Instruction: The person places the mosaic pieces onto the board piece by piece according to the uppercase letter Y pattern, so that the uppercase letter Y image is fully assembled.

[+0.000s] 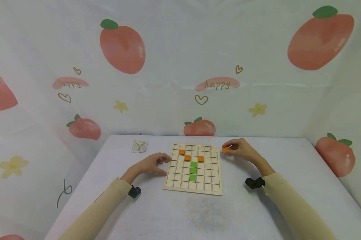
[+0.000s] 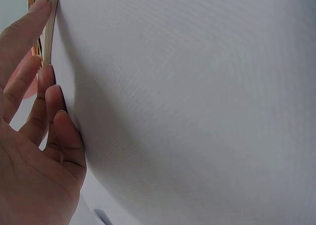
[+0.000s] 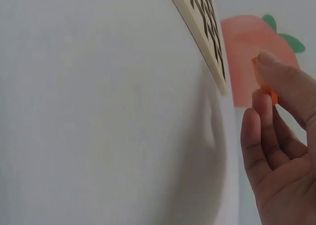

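Observation:
A square wooden grid board (image 1: 192, 191) lies on the table, with three orange tiles (image 1: 187, 158) and a column of three green tiles (image 1: 193, 170) in its cells. Just past the board's right edge, my right hand (image 1: 241, 150) pinches another orange tile (image 1: 225, 149) between thumb and fingers. The right wrist view shows that tile (image 3: 265, 82) held up, apart from the board. On the other side, my left hand (image 1: 151, 164) reaches to the board's left edge, thumb and fingers spread. Its thumb (image 2: 24, 32) meets the board's side in the left wrist view.
A small paper card (image 1: 139, 146) printed with a coloured grid pattern lies at the back left of the white table (image 1: 180, 216). Behind the table hangs a white curtain (image 1: 168, 100) printed with fruit.

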Action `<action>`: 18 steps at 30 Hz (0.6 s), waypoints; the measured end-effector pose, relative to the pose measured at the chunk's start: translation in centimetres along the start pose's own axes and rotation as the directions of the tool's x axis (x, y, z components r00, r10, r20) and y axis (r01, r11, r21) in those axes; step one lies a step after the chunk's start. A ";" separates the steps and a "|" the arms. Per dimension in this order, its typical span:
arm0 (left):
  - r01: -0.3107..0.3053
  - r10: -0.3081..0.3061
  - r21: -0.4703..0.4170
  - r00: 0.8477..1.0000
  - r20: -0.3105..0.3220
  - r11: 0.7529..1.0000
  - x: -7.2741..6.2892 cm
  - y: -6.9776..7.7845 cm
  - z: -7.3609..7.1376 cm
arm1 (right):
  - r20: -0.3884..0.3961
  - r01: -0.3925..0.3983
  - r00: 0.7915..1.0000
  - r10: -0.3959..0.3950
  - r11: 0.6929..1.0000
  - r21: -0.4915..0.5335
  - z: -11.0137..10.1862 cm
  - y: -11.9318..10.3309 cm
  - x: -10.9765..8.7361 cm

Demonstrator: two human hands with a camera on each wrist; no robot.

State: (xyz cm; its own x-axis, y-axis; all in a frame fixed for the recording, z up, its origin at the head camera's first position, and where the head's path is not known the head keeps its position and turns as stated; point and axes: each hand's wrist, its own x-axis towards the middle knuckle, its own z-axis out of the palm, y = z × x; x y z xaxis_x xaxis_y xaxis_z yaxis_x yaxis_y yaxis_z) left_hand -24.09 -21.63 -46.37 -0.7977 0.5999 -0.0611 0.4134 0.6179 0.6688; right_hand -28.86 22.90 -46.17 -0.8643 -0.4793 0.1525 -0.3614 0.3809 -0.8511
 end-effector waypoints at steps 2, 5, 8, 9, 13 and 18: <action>-0.004 0.004 0.000 1.000 -0.001 1.000 0.0 0.0 0.0 | 0.004 -0.007 1.000 0.007 1.000 0.001 0.7 0.0 0.4; -0.001 0.001 0.003 1.000 -0.003 1.000 0.0 0.0 0.0 | 0.012 -0.009 1.000 0.009 1.000 0.000 1.7 0.1 1.1; -0.002 0.002 0.005 1.000 -0.002 1.000 0.0 0.0 0.0 | 0.017 0.002 1.000 -0.002 1.000 -0.003 2.6 0.0 1.6; -0.002 0.002 0.005 1.000 -0.001 1.000 0.0 0.0 0.0 | 0.017 0.010 1.000 -0.010 1.000 -0.008 2.8 0.0 1.8; -0.006 0.006 -0.001 1.000 0.003 1.000 -0.1 0.2 -0.1 | 0.014 0.030 0.999 -0.029 0.999 -0.040 3.8 -0.3 2.5; -0.020 0.020 -0.011 1.000 0.003 1.000 -0.1 0.3 -0.1 | 0.021 0.028 0.999 -0.027 0.996 -0.081 4.7 -0.8 3.0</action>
State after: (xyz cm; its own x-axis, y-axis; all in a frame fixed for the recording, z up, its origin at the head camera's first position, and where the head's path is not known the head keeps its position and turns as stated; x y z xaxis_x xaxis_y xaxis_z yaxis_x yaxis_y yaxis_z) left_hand -23.94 -21.53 -46.05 -0.7881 0.6134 -0.0502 0.4242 0.6005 0.6778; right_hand -29.52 17.41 -47.37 -0.8469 -0.5056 0.1647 -0.4128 0.4299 -0.8030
